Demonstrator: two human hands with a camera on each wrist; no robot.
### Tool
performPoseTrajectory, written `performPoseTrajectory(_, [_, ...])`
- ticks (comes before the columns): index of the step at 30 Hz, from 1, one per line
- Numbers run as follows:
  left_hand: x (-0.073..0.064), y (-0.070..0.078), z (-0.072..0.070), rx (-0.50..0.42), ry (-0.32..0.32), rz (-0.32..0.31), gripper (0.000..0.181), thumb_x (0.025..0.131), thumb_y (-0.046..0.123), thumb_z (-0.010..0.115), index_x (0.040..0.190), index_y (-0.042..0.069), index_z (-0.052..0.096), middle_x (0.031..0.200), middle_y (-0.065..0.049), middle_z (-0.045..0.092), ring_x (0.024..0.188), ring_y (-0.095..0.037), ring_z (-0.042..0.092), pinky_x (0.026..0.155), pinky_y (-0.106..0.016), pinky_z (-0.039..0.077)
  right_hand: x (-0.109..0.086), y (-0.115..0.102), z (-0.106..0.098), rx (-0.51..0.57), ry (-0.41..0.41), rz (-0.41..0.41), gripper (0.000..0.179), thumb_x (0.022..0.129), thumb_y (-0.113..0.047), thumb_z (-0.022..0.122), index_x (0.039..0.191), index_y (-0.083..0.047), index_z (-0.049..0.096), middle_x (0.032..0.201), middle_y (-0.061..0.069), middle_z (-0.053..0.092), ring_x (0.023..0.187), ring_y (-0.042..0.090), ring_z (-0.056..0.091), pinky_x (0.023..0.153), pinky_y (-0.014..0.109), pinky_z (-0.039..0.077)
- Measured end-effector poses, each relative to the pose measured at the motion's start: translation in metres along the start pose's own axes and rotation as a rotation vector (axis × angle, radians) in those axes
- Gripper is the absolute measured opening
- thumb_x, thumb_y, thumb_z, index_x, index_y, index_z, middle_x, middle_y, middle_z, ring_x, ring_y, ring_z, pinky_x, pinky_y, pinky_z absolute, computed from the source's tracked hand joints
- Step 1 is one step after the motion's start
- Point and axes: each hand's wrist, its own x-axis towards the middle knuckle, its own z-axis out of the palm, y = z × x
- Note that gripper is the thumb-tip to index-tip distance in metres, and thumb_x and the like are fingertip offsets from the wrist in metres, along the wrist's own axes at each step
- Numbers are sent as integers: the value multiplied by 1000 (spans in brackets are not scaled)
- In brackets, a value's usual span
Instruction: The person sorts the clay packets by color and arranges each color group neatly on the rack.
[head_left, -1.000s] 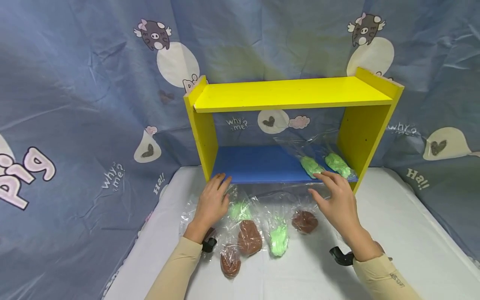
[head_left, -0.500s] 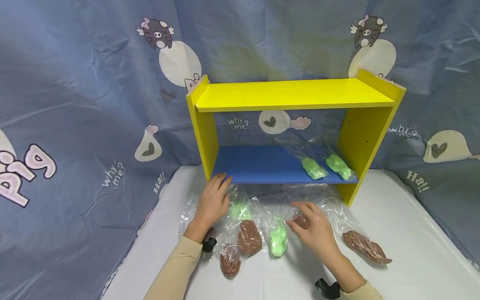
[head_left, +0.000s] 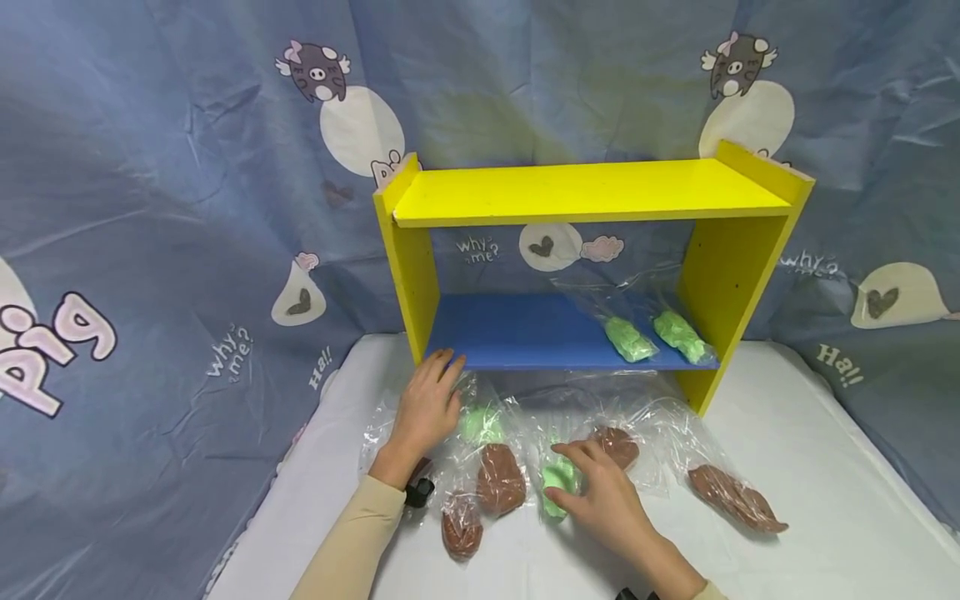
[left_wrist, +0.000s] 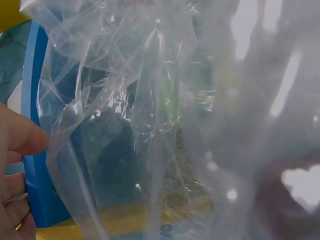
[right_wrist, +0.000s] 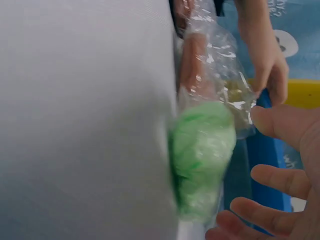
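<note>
One green bagged lump [right_wrist: 202,155] lies on the white bench [head_left: 802,450], under my right hand [head_left: 600,500], whose thumb and fingers are spread and released; whether they touch it I cannot tell. A brown lump [head_left: 619,450] sits just beside that hand. My left hand [head_left: 427,408] rests, fingers relaxed, at the front edge of the blue shelf [head_left: 502,329]. At that shelf's right end I see two green packets [head_left: 628,339].

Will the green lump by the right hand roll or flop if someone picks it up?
The green lump probably won't roll far, since it looks long and uneven. Its thin, crinkled clear bag may flop, and that shiny plastic might feel slippery.
</note>
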Motion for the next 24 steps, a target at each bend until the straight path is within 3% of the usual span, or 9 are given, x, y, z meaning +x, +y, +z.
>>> performPoseTrajectory(6, [-1, 0, 0, 2, 23, 13, 61, 87, 8, 71, 145, 7, 53, 146, -19, 50, 138, -38, 42, 114, -50, 35, -6, 0, 11, -105, -66, 0, 56, 73, -50, 86, 121, -25, 73, 118, -3, 61, 103, 21, 61, 62, 35, 54])
performPoseTrajectory(11, [0, -1, 1, -6, 23, 13, 60, 88, 9, 70, 145, 7, 53, 147, -19, 49, 138, -38, 42, 114, -51, 34, -8, -2, 13, -216, -93, 7, 54, 73, -57, 83, 117, -26, 74, 117, 0, 58, 106, 28, 57, 53, 34, 51])
performPoseTrajectory(18, [3, -1, 0, -12, 32, 17, 60, 87, 8, 71, 145, 7, 53, 146, -19, 49, 138, -38, 42, 115, -50, 34, -7, -3, 9, -274, -82, 23, 47, 70, -25, 80, 116, -21, 74, 120, 9, 60, 101, 39, 61, 55, 45, 56])
performPoseTrajectory(24, [1, 1, 0, -8, 17, 6, 61, 87, 8, 71, 145, 7, 53, 146, -19, 49, 138, -38, 42, 114, -51, 35, -7, 2, 4, -232, -37, 11, 41, 68, -6, 85, 107, -15, 77, 114, 12, 65, 94, 38, 65, 65, 47, 59])
